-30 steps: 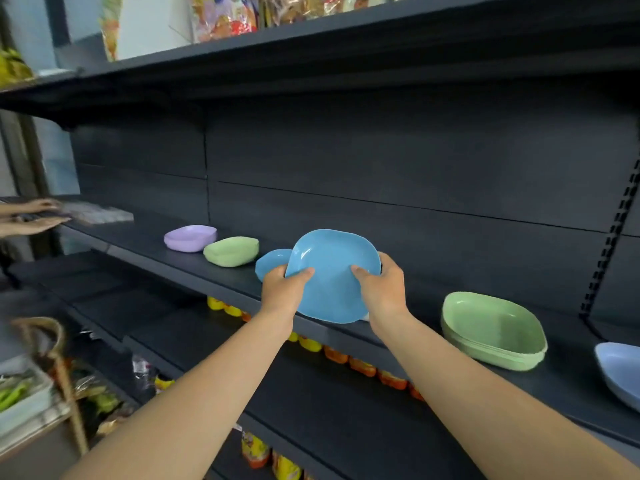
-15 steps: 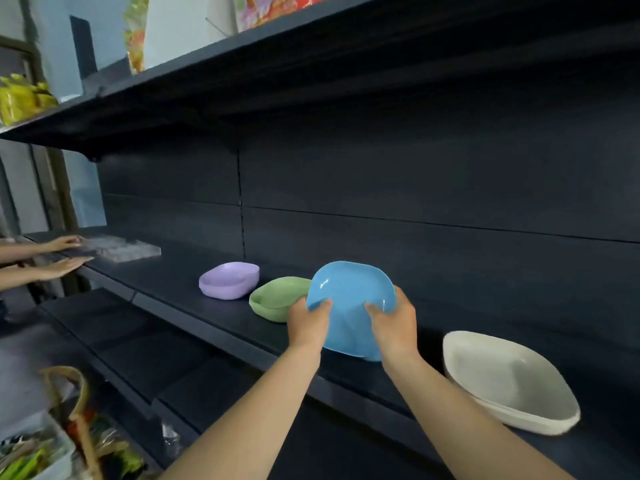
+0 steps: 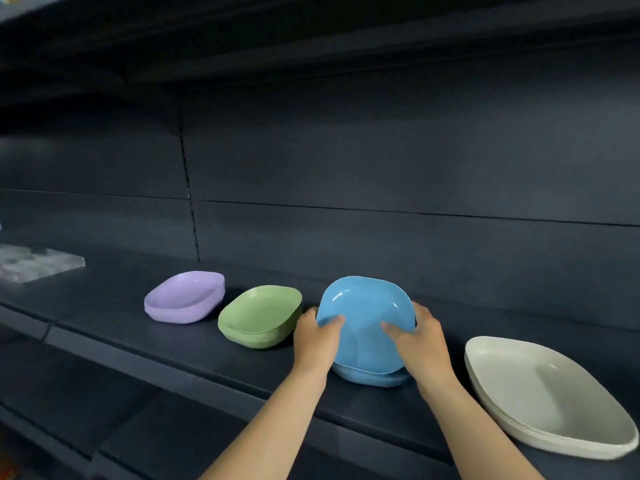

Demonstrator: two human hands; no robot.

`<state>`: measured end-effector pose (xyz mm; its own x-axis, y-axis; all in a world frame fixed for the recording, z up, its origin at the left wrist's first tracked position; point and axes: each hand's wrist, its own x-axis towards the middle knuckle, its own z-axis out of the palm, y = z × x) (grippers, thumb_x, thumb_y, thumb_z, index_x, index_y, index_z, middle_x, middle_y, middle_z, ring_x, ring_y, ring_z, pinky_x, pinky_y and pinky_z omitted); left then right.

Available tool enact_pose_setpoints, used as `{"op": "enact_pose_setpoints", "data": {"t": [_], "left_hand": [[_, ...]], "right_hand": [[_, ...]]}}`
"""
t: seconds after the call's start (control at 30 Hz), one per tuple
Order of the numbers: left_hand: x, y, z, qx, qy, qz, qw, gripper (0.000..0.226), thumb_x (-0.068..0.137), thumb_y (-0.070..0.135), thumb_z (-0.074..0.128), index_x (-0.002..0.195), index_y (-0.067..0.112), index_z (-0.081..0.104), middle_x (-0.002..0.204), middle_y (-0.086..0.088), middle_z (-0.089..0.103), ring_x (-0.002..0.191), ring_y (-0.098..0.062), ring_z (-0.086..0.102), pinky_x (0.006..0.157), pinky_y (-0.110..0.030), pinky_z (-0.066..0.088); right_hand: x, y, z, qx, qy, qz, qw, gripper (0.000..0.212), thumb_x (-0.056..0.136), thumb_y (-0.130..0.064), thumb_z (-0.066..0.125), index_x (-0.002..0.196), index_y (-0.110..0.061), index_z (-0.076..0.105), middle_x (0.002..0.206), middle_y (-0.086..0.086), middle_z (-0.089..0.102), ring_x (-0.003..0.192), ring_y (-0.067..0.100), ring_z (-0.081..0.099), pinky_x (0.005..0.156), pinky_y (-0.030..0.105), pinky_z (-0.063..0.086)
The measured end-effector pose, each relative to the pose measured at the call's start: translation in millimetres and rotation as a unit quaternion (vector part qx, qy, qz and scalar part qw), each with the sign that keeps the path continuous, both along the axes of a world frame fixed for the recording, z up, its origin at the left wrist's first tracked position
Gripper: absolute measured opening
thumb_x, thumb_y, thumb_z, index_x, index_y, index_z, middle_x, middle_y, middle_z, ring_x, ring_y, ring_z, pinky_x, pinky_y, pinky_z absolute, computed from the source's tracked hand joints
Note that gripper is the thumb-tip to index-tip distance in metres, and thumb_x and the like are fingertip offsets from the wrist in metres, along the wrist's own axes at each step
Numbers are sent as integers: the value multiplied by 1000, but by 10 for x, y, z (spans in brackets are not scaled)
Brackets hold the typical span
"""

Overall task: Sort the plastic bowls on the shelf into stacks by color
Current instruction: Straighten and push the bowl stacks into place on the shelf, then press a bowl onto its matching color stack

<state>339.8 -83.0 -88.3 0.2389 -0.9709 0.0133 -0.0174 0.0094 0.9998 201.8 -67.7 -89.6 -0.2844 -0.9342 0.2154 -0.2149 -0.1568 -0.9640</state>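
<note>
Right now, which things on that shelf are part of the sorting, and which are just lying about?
Part of the job:
blue bowl, held by left hand and right hand
blue stack beneath it
purple stack
green stack
cream stack

Just lying about:
clear plastic packet, far left

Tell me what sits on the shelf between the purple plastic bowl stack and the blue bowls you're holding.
The head view shows one thing there: the green plastic bowl stack, standing apart from the purple plastic bowl stack and close beside the left hand.

Shop: dark metal gondola shelving [image 3: 207, 355], slotted uprights.
</note>
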Motion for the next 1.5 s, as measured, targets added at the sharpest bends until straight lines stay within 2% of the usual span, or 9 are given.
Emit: {"op": "enact_pose_setpoints", "data": {"t": [0.27,0.4,0.5,0.7,1.1,1.17,1.3,1.37,1.5], "left_hand": [[-88,-107,-154,12,-23,1,1000,12,85,15,58,93,10,50,91,-4,59,74,-16,54,60,-28,40],[-93,-116,-145,1,-47,-15,999,22,85,5,54,102,17,46,84,8,53,71,-6,49,58,-23,38],[-43,-143,-127,-4,-54,-65,996,39,84,-2,52,111,25,46,92,16,53,78,1,50,61,-18,38],[101,-248,-112,10,-75,-162,984,65,85,-3,56,138,31,42,129,9,51,111,-10,49,84,-21,38],[104,-252,-89,7,-87,-170,982,64,84,-6,54,139,25,43,123,6,54,108,-12,51,83,-22,39],[108,-246,-37,12,-111,-180,977,62,85,-6,54,139,22,40,119,6,52,103,-12,49,78,-20,39],[150,-298,141,-10,-237,-172,956,71,88,12,59,148,26,23,144,-2,41,117,-18,49,86,-25,39],[139,-306,269,-57,-318,-170,931,66,89,21,59,146,26,27,147,-2,39,130,-19,43,98,-29,37],[-12,-175,545,-141,-455,-218,852,54,90,28,57,141,24,38,145,2,38,134,-18,35,102,-30,33]], "right_hand": [[-84,-90,-61,51,-19,-14,998,35,84,-1,61,112,-22,56,106,-3,62,94,15,59,70,23,46],[-114,-96,-95,65,-41,-3,997,41,82,4,60,113,-23,58,98,-7,66,90,10,61,68,21,48],[-124,-111,-123,75,-59,8,995,50,79,11,57,117,-23,57,101,-5,66,93,12,61,75,25,50],[-145,-151,-151,83,-72,37,993,71,79,15,56,134,-30,46,116,-11,56,110,14,53,84,23,45],[-165,-181,-177,96,-65,32,993,72,79,15,58,136,-27,46,117,-7,58,110,16,54,85,25,45],[-148,-163,-127,104,-37,29,993,71,79,12,60,138,-24,44,120,-4,57,112,17,53,89,28,46],[-216,-97,158,71,51,13,996,68,82,0,68,142,-16,39,137,6,48,125,18,48,103,32,42],[-319,6,354,41,154,0,987,63,84,-8,69,140,-15,41,138,7,48,130,19,45,104,29,39],[-615,351,643,42,360,-22,932,57,87,-25,66,139,-22,42,142,-1,45,132,16,41,105,26,33]]}}
